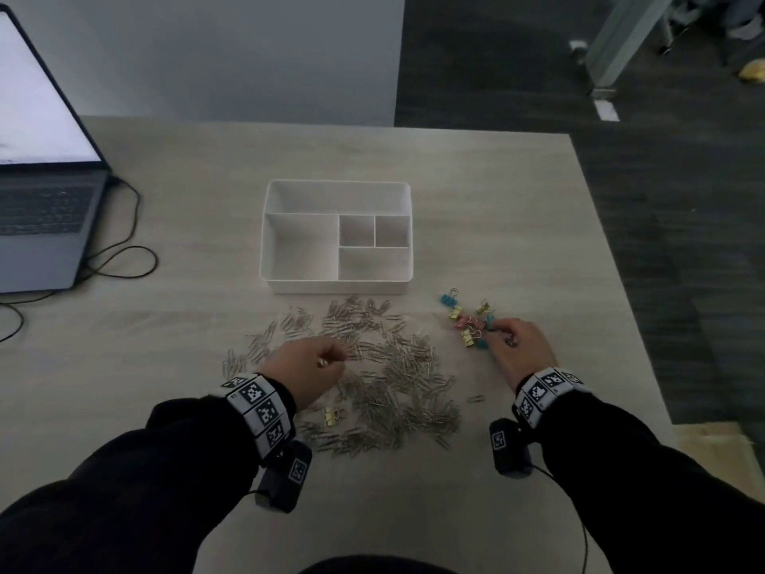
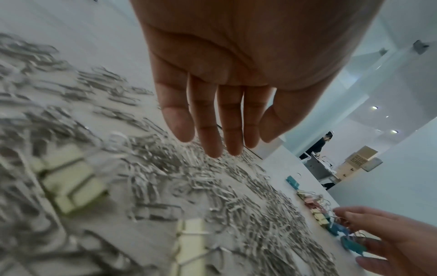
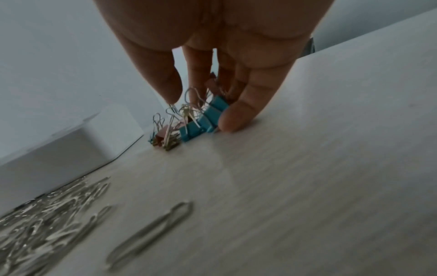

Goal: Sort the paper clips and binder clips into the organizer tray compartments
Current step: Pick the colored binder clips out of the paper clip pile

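Note:
A white organizer tray (image 1: 267, 236) with several empty compartments stands mid-table. In front of it spreads a wide pile of silver paper clips (image 1: 389, 379), with a yellow binder clip (image 1: 331, 416) lying in it near my left wrist. My left hand (image 1: 331, 358) hovers over the pile's left part; in the left wrist view its fingers (image 2: 212, 145) are straight and hold nothing. Coloured binder clips (image 1: 465, 323) cluster to the right. My right hand (image 1: 496, 335) is down on that cluster, thumb and fingers closed around blue and pink binder clips (image 3: 203, 119).
An open laptop (image 1: 41, 200) with a looping black cable (image 1: 124, 250) sits at the far left. The table's right edge (image 1: 621, 283) runs close to the binder clips. One stray paper clip (image 1: 476, 398) lies alone near my right wrist.

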### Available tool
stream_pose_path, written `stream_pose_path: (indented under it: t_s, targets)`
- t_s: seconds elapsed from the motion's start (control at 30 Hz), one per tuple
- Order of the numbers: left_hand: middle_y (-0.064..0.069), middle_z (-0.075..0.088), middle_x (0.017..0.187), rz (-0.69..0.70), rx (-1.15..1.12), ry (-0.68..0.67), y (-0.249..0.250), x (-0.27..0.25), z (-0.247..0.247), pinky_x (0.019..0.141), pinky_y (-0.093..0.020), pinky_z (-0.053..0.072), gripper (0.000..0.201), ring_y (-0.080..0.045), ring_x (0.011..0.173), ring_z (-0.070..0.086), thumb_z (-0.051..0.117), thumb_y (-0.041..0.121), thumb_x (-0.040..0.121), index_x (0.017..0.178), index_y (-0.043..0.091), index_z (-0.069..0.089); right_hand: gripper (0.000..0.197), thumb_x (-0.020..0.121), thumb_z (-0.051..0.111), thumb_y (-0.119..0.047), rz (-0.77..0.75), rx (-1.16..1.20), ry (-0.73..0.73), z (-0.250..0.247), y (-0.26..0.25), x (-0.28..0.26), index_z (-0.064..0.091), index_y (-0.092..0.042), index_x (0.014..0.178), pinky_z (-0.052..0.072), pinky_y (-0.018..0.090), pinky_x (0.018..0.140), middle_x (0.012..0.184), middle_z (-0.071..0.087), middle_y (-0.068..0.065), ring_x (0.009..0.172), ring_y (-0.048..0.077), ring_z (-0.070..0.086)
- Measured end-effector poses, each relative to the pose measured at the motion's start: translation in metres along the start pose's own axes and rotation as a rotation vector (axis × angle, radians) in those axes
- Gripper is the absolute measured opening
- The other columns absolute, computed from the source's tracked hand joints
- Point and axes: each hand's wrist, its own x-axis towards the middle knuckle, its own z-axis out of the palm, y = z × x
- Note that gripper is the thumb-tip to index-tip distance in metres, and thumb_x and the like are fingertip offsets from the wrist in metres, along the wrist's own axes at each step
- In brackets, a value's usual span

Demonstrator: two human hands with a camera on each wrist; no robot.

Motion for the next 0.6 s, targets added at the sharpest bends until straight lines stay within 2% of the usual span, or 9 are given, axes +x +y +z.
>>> stream_pose_path:
  t_s: [0.13, 0.23, 0.3, 0.4, 0.5, 0.53, 0.6]
  targets:
    - [0.018, 0.064, 0.092, -0.001, 0.086, 0.026, -0.014, -0.003, -0.013, 0.071, -0.022, 0.043, 0.011, -0.004, 0.077, 0.059, 0.059, 0.03, 0.086, 0.093, 0.033, 0.067, 0.025, 0.092, 0.057, -0.02, -0.038, 0.044, 0.016, -0.009, 0.004, -0.011, 0.063, -0.019, 0.116, 0.045, 0.03, 0.09, 0.118, 0.057, 0.001, 0.097, 0.019, 0.058]
    - [0.014, 0.064, 0.094, 0.004, 0.132, 0.025, -0.024, -0.003, -0.017, 0.074, -0.024, 0.046, 0.011, -0.007, 0.079, 0.058, 0.059, 0.03, 0.086, 0.093, 0.032, 0.067, 0.029, 0.091, 0.057, -0.017, -0.074, 0.016, 0.013, -0.005, 0.013, -0.013, 0.062, -0.016, 0.12, 0.038, 0.035, 0.107, 0.136, 0.052, 0.002, 0.121, 0.022, 0.052]
    - [0.012, 0.063, 0.092, -0.004, 0.149, 0.025, -0.03, -0.003, -0.018, 0.077, -0.026, 0.05, 0.008, -0.007, 0.079, 0.058, 0.06, 0.03, 0.085, 0.087, 0.036, 0.066, 0.029, 0.089, 0.06, -0.014, -0.112, -0.028, 0.049, -0.001, 0.013, -0.017, 0.065, -0.013, 0.117, 0.033, 0.032, 0.11, 0.14, 0.049, 0.004, 0.127, 0.023, 0.048]
    - [0.013, 0.061, 0.091, 0.012, 0.19, 0.013, -0.035, -0.006, -0.018, 0.075, -0.025, 0.049, 0.009, -0.007, 0.078, 0.058, 0.06, 0.032, 0.083, 0.084, 0.04, 0.064, 0.028, 0.079, 0.069, -0.014, -0.188, -0.115, 0.145, 0.009, 0.005, -0.019, 0.07, -0.015, 0.107, 0.038, 0.039, 0.107, 0.132, 0.054, 0.01, 0.12, 0.031, 0.051]
    - [0.013, 0.058, 0.092, 0.013, 0.258, -0.007, -0.038, -0.009, -0.018, 0.073, -0.024, 0.046, 0.013, -0.009, 0.082, 0.059, 0.062, 0.039, 0.079, 0.092, 0.037, 0.067, 0.027, 0.077, 0.067, -0.025, -0.302, -0.153, 0.176, 0.021, -0.015, -0.024, 0.071, -0.02, 0.103, 0.035, 0.036, 0.102, 0.119, 0.057, 0.007, 0.111, 0.029, 0.052]
    - [0.013, 0.057, 0.091, 0.008, 0.283, -0.022, -0.039, -0.01, -0.019, 0.074, -0.026, 0.047, 0.016, -0.01, 0.082, 0.058, 0.064, 0.044, 0.078, 0.091, 0.036, 0.067, 0.025, 0.078, 0.066, -0.027, -0.359, -0.146, 0.135, 0.025, -0.026, -0.028, 0.07, -0.021, 0.102, 0.037, 0.035, 0.099, 0.114, 0.058, 0.005, 0.107, 0.026, 0.054]
    - [0.012, 0.055, 0.09, -0.015, 0.314, -0.052, -0.04, -0.013, -0.021, 0.077, -0.029, 0.049, 0.025, -0.011, 0.083, 0.057, 0.066, 0.056, 0.073, 0.087, 0.035, 0.064, 0.019, 0.083, 0.066, -0.027, -0.489, -0.121, -0.088, 0.034, -0.052, -0.039, 0.068, -0.019, 0.1, 0.046, 0.034, 0.089, 0.099, 0.059, -0.001, 0.092, 0.017, 0.055]
